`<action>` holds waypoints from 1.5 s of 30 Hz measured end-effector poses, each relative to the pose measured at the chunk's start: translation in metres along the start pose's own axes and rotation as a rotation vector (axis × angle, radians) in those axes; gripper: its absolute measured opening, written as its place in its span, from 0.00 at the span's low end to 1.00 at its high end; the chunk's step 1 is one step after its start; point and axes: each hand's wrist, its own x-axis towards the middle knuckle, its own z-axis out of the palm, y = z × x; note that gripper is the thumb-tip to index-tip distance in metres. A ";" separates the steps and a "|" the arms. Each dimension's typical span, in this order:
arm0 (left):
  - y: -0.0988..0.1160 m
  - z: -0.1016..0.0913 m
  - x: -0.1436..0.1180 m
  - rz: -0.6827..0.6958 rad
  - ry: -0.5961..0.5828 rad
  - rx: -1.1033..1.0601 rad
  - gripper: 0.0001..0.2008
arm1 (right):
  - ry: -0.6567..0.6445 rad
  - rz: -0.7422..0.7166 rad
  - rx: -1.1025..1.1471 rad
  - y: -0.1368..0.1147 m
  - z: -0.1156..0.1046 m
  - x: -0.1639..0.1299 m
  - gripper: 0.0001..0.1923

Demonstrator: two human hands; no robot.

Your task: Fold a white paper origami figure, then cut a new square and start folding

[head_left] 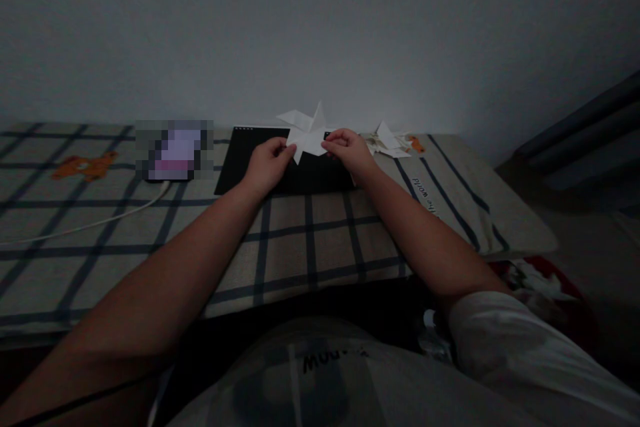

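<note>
A folded white paper star (307, 136) with several pointed arms is held up between my two hands, above a black rectangular mat (245, 160). My left hand (270, 163) pinches its lower left part, thumb on top. On the other side, my right hand (349, 148) pinches the paper's right edge between thumb and fingertips. Both hands are closed on it, and some fingers are hidden behind. Just right of my right hand lie more folded white paper pieces (387, 141) in a small pile.
A phone (175, 153) with a blurred screen lies at left, a white cable (120, 217) running from it. The checked cloth (310, 240) covers the table against a pale wall (320, 33). Below right are a plastic bottle (434, 340) and a red container (575, 310) holding white paper.
</note>
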 end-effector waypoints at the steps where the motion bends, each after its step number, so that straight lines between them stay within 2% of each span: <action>1: -0.001 0.001 0.000 -0.010 -0.005 -0.051 0.10 | 0.003 -0.002 0.012 -0.001 0.001 -0.001 0.10; 4: -0.002 0.002 0.000 -0.030 0.008 -0.161 0.08 | 0.009 -0.027 0.041 -0.003 0.002 -0.002 0.09; 8: -0.004 0.001 0.001 -0.046 0.047 -0.197 0.08 | -0.016 -0.030 0.066 -0.002 0.004 -0.002 0.11; 13: -0.013 0.001 0.003 -0.017 0.082 -0.181 0.11 | -0.064 0.117 0.133 -0.002 0.007 -0.002 0.27; 14: -0.015 0.002 0.003 -0.011 0.083 -0.185 0.11 | -0.084 0.157 0.148 -0.003 0.007 -0.002 0.28; 15: -0.017 0.002 0.003 -0.008 0.086 -0.189 0.11 | -0.098 0.188 0.161 -0.004 0.008 -0.002 0.25; 17: -0.019 0.003 0.003 -0.001 0.080 -0.178 0.12 | -0.098 0.218 0.169 -0.004 0.010 -0.002 0.13; 20: -0.019 0.006 0.004 -0.004 0.108 -0.086 0.13 | -0.091 0.161 0.167 -0.001 0.014 -0.001 0.02; 24: -0.017 0.009 0.005 -0.020 0.151 -0.027 0.19 | -0.046 0.136 0.188 0.000 0.019 0.001 0.03; 28: -0.010 0.008 0.000 0.051 0.125 0.114 0.27 | 0.056 0.161 0.296 -0.007 0.015 0.005 0.05; 30: -0.005 0.008 -0.006 0.137 0.047 0.270 0.24 | 0.113 0.147 0.326 -0.009 0.006 0.005 0.04; 33: 0.007 0.012 -0.017 0.338 -0.205 0.570 0.18 | 0.244 0.156 0.335 -0.008 -0.017 0.005 0.04; 35: 0.015 0.020 -0.023 0.380 -0.330 0.735 0.20 | 0.353 0.151 0.325 -0.003 -0.037 0.004 0.07; 38: 0.024 0.032 -0.026 0.341 -0.354 0.820 0.24 | 0.511 0.151 0.263 0.005 -0.072 0.004 0.17; 41: 0.025 0.039 -0.020 0.350 -0.354 0.814 0.26 | 0.639 0.150 0.127 0.013 -0.108 0.007 0.25; 45: 0.021 0.036 -0.013 0.370 -0.374 0.770 0.24 | 0.691 0.151 -0.157 0.023 -0.141 0.012 0.23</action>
